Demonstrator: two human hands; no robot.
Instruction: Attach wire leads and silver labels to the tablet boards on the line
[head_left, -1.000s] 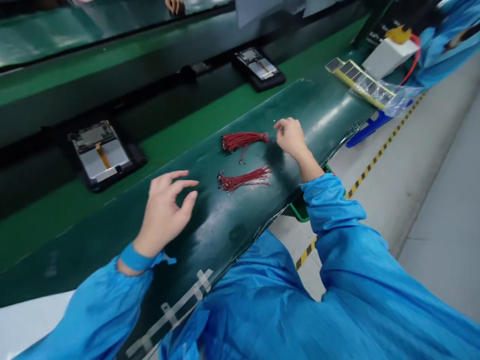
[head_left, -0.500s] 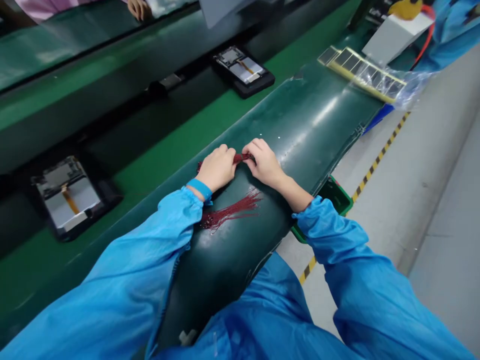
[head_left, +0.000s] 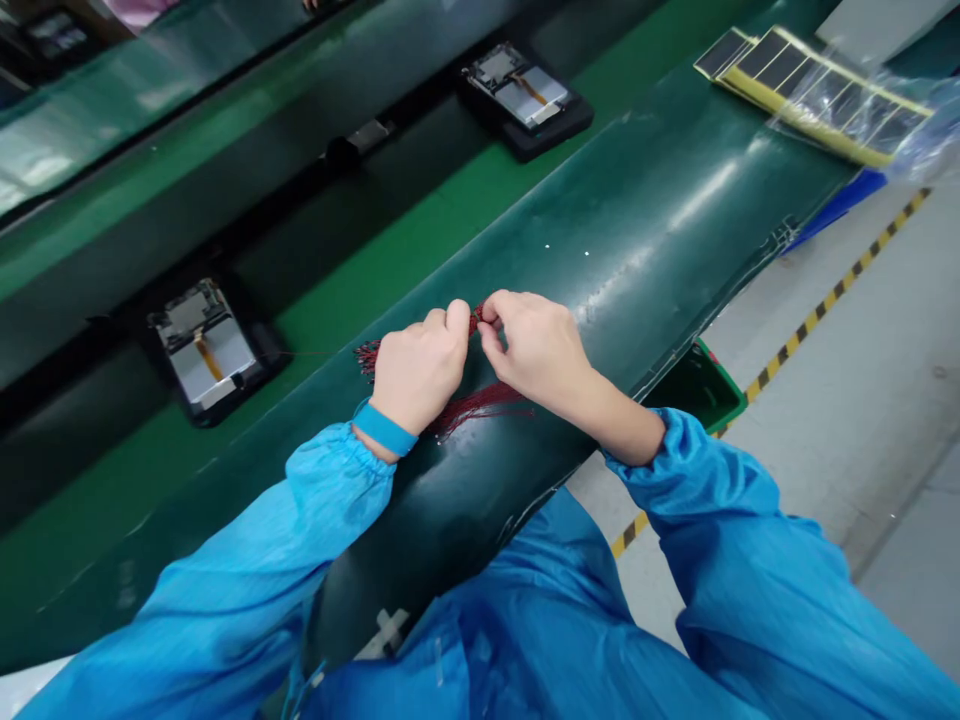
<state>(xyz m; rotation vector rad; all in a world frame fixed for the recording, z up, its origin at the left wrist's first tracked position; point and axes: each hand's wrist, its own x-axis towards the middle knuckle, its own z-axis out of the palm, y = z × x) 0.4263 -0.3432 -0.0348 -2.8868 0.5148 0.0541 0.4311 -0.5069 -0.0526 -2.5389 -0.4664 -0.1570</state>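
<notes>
"Both hands have come together since a second ago; then they are spread apart over the bench (head_left: pixel 652 215), and now they meet on one bundle of red wires (head_left: pixel 367 357)."

"How is it held, and why so?"

"Left hand (head_left: pixel 420 360) wraps the middle in a closed fist, probably to keep the strands from fanning out; right hand (head_left: pixel 536 345) pinches the end that pokes out at the fist's 2 o'clock, as fingertips seem better suited to so narrow a spot; dark tips show at the fist's 9 o'clock."

"Take that pinch as the clock's centre; what lies around it?"

"Loose bundle (head_left: pixel 487 401) at 6, perhaps set there to stay within reach; near gadget (head_left: pixel 191 370) at 9 and far gadget (head_left: pixel 517 95) just past 12, well apart on the green strip beyond the bench, maybe to give each one room; yellow-edged sheets (head_left: pixel 817 85) at 2; green bin (head_left: pixel 724 376) just past 3, below the bench edge."

"And the count?"

"Two bundles, one gripped and one free; two gadgets clear to see; one bin; one blue wristband (head_left: pixel 385 430); two white specks (head_left: pixel 547 246) on the bench at 2; at least two sheets, overlapping; single wires are too fine and crowded to count."
</notes>
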